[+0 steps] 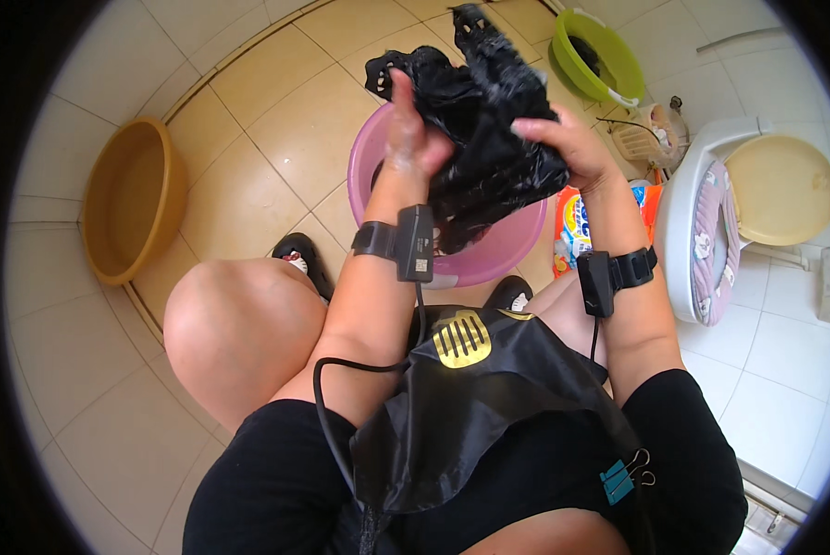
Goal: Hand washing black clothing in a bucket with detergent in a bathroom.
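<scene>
A wet black garment (pixel 494 120) with lacy, holed edges hangs bunched between my hands, suds showing on its folds. My left hand (pixel 417 134) grips its left side, thumb pointing up and fingers mostly hidden behind the cloth. On the opposite side my right hand (pixel 577 153) is closed on it, the thumb lying over the front. Below the garment stands a pink basin (pixel 519 242), its inside largely covered by the cloth.
A brown basin (pixel 161 185) leans against the left wall. At the far right is a green basin (pixel 572 69) with dark cloth inside. A detergent bag (pixel 572 231), a toilet (pixel 679 250) and a round cream basin (pixel 785 190) stand to the right.
</scene>
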Demonstrator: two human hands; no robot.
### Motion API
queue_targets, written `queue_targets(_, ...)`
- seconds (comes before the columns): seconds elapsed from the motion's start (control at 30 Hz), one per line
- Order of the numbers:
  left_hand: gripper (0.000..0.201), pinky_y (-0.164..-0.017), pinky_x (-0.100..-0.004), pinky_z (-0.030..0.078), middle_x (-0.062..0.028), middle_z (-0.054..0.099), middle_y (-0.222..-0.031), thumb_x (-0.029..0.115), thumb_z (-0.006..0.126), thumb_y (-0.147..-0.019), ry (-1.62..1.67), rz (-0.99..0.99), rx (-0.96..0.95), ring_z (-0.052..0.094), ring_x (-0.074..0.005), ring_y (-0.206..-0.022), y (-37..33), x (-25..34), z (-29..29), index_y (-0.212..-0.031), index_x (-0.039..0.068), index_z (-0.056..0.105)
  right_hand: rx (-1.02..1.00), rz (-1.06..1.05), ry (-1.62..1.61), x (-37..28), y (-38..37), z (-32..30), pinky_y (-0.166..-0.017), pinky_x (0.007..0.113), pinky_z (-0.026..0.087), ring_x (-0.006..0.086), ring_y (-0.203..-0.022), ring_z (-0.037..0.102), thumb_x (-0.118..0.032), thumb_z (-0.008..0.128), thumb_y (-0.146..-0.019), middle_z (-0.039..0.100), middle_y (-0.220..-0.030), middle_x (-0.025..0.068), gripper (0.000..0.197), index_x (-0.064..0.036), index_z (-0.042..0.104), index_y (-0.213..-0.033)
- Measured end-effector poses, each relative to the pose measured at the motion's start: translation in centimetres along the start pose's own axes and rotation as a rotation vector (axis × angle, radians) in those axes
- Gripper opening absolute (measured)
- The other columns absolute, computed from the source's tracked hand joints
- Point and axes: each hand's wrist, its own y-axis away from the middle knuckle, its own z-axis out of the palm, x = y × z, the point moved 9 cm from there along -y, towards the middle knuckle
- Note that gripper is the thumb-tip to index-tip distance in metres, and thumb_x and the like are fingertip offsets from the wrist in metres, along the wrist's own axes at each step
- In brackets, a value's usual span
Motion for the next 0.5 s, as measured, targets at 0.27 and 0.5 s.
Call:
queue_targets(0.27,0.04,-0.075,-0.0348,0.052,-0.0099,0.064,-0.098,0.034,0.061,-0.082,-0.252,-0.468,0.193,0.063,-0.0216,-0.085,3.2,-8.2,-3.6,-0.109,0.005,0.057,0.477,-0.22,0.441,2.0,-3.3,-5.3,-0.069,0.025,0.045,0.0147,-0.084,0.055,-0.032,0.067,-0.078,0.056,-0.093,0.0089,0.053,0.0039,0.048,-0.112)
queue_targets(0.5,0.032,-0.077,-0.037,0.051,-0.0126,0.064,-0.096,0.027,0.057,-0.084,-0.128,-0.335,0.223,0.063,-0.0247,-0.085,1.6,-5.4,-1.6,-0.104,0.002,0.059,0.338,-0.444,0.119,1.7,-1.8,-5.5,-0.088,0.03,0.042,0.0228,-0.109,0.047,-0.017,0.074,-0.07,0.044,-0.124,0.014,0.078,-0.0005,0.029,-0.131)
